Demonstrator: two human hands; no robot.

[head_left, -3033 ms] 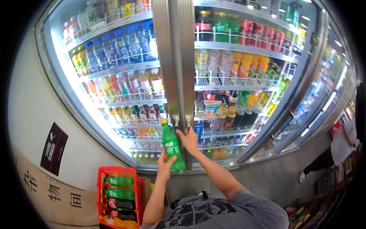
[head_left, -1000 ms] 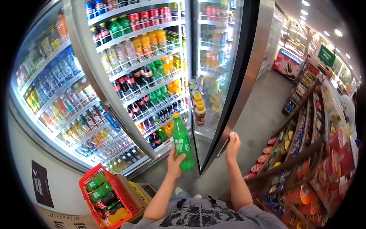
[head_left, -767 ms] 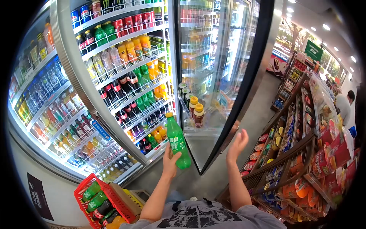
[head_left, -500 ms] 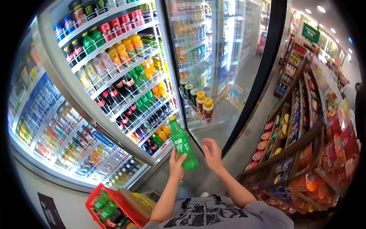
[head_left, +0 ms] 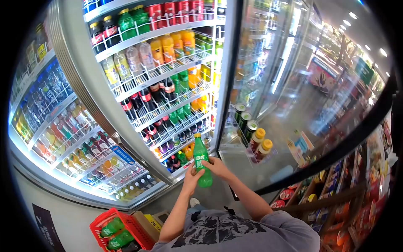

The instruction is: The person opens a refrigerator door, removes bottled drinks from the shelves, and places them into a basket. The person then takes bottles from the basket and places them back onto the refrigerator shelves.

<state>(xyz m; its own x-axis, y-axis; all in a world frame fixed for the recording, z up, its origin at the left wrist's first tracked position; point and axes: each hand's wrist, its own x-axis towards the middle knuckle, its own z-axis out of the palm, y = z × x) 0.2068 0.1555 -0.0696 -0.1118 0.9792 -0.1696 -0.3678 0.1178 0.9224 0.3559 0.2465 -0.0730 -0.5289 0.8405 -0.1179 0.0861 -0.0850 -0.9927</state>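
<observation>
A green bottle with a yellow cap [head_left: 200,149] stands nearly upright in front of my chest. My left hand [head_left: 192,178] is wrapped round its lower left side. From the right, the fingers of my right hand [head_left: 216,166] press on the bottle near its label. Behind the bottle is the open fridge, whose wire shelves [head_left: 168,107] hold orange, green and dark bottles. The glass door [head_left: 268,101] stands wide open on the right, with cans and yellow-capped bottles [head_left: 263,148] in its rack.
At the lower left, a red basket [head_left: 136,229] holds green bottles and a dark one beside a cardboard box [head_left: 147,224]. A closed fridge door with a metal frame [head_left: 77,80] is on the left. Snack shelves [head_left: 336,201] stand at the right.
The fridge door has swung open from closed. My right hand has let go of its handle and moved left onto the green bottle, which my left hand has held throughout.
</observation>
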